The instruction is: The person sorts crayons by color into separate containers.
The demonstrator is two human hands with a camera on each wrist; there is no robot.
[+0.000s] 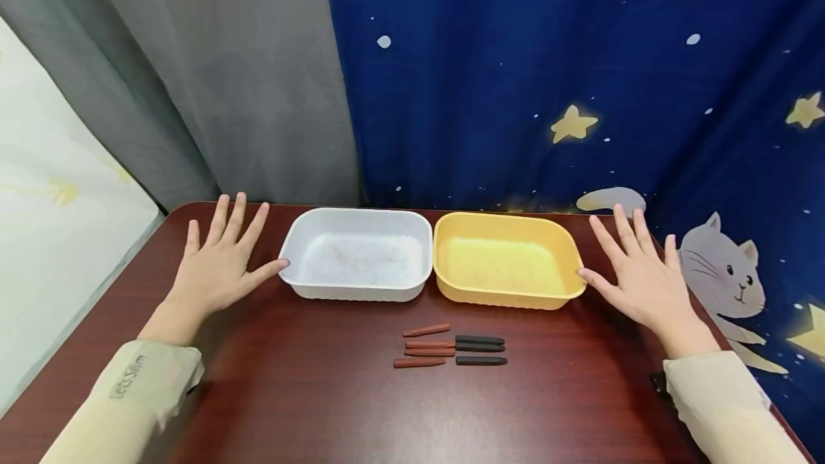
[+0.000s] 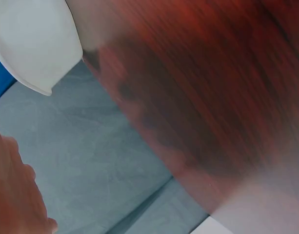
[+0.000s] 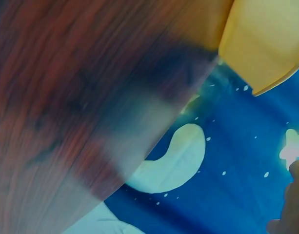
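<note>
With fingers spread wide, my left hand (image 1: 215,267) is at the left of a white plastic tray (image 1: 354,293). Its thumb tip meets the tray's left rim in the head view; whether it touches, I cannot tell. My right hand (image 1: 647,285) is spread likewise by the right end of a yellow plastic tray (image 1: 503,299), thumb tip at the rim. Neither hand holds anything. In front of the trays lie several reddish-brown crayon-like sticks (image 1: 419,362) and three black ones (image 1: 481,361). Each wrist view catches only an edge of the hand.
The two trays stand side by side at the back of a dark red wooden table (image 1: 309,392), with nothing inside. Behind hang a grey curtain (image 1: 258,77) and a blue star-patterned curtain (image 1: 477,92). A white patterned surface (image 1: 51,235) stands beyond the left edge.
</note>
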